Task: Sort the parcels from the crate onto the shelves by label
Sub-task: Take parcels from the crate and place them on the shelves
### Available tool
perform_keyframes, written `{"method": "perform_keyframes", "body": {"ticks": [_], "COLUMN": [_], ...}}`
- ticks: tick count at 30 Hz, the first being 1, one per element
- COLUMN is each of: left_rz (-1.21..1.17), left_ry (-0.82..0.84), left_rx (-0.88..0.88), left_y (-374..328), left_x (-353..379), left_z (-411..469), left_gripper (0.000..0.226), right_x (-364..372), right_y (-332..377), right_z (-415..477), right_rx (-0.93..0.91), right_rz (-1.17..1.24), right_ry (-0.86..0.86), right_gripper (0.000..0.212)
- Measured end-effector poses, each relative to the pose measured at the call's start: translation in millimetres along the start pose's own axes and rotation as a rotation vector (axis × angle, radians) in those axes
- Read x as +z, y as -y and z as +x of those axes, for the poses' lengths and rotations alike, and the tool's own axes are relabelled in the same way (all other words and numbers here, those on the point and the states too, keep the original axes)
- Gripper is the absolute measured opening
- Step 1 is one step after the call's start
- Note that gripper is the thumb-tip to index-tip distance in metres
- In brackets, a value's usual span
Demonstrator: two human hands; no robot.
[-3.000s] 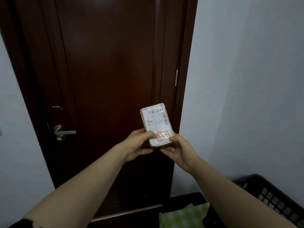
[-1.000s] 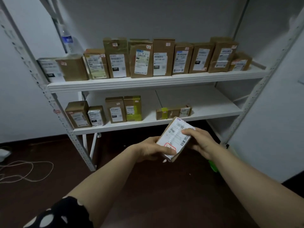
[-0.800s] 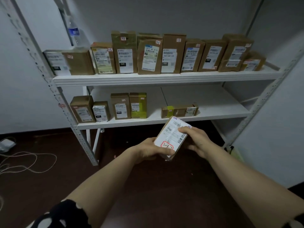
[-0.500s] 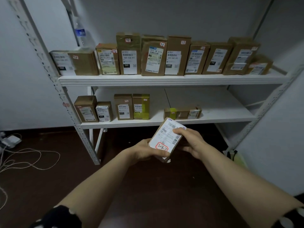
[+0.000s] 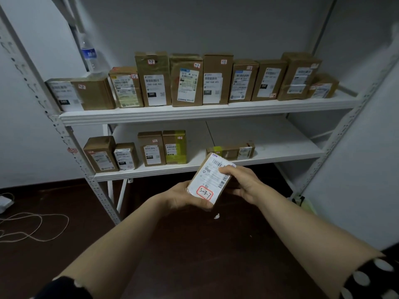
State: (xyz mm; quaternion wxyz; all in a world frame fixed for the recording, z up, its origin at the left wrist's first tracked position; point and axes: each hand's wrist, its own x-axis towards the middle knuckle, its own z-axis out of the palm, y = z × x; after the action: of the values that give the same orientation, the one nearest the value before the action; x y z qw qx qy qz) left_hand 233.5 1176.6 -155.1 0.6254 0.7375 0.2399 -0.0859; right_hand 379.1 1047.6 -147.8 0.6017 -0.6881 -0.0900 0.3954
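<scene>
Small brown cardboard parcel (image 5: 209, 181) with white label, held in both hands

Left hand (image 5: 183, 197) grips its near end; right hand (image 5: 241, 180) grips its far side; white metal shelves (image 5: 194, 115) stand beyond the hands

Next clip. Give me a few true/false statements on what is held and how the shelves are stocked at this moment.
1. The left hand and right hand hold one parcel together. True.
2. Its red-outlined sticker reads 3-3-7. True.
3. The water bottle stands on the lower shelf. False: it is at the left end of the upper shelf.
4. The lower shelf carries more parcels than the upper shelf. False: the upper one carries more.
</scene>
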Motion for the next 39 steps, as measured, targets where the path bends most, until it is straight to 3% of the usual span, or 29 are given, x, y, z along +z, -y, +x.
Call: {"method": "perform_keyframes", "body": {"ticks": [5,8,10,11,16,20,27,31,39], "left_rz": [0.123,0.228,0.258,0.263,0.296,0.398,0.75,0.995,1.102], "left_ry": [0.027,0.006,-0.019,-0.026,-0.028,-0.045,-0.107,-0.117,-0.123], "left_rx": [-0.013,-0.096,-0.126,-0.133,-0.151,-0.157,-0.184,-0.209,-0.214], "left_y": [-4,-4,-7,-9,-32,-50,-90,-107,-118], "left_x": [-11,-8,-2,1,24,41,75,84,83], "left_z": [20,39,55,64,120,187,320,380,474], "left_gripper": [0.065,0.106,0.113,0.111,0.096,0.084,0.067,0.061,0.063], "right_x": [-9,-30,-48,-58,-112,-168,-294,-339,-365], "right_y": [3,-4,-8,-9,-5,10,48,68,66], "right_z": [7,15,24,28,63,108,219,287,405], "right_rx": [-0.015,-0.012,-0.004,0.0,-0.006,-0.04,-0.035,-0.096,-0.091], "right_rz": [-0.049,-0.116,-0.122,-0.121,-0.26,-0.433,-0.791,-0.899,-1.073], "right_ry": [-0.029,-0.102,-0.161,-0.179,-0.247,-0.298,-0.237,-0.112,0.043], "right_gripper": [0.031,0.063,0.091,0.094,0.05,0.08,0.104,0.105,0.1]}}
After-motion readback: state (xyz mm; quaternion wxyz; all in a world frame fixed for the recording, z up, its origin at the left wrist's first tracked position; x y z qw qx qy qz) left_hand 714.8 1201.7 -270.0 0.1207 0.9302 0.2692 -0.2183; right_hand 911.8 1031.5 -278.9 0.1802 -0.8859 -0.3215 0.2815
